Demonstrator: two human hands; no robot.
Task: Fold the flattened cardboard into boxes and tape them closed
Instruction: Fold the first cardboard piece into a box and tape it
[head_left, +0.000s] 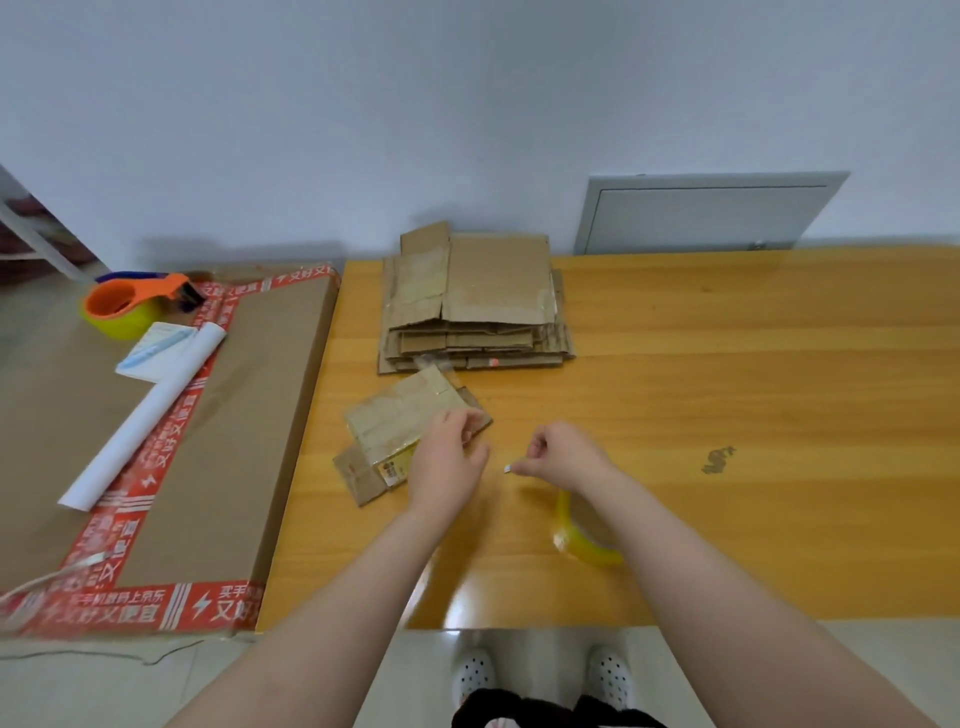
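Yellow table under us: our left hand grips the edge of one flat cardboard piece, our right hand pinches a tape end, the roll lying beneath that wrist. We judge no box formed yet; the stack waits near the white wall

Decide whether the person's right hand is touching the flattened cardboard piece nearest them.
Apart. The head view shows bare table between the right hand, pinching a white tab, and the flattened cardboard piece; only the left hand holds it.
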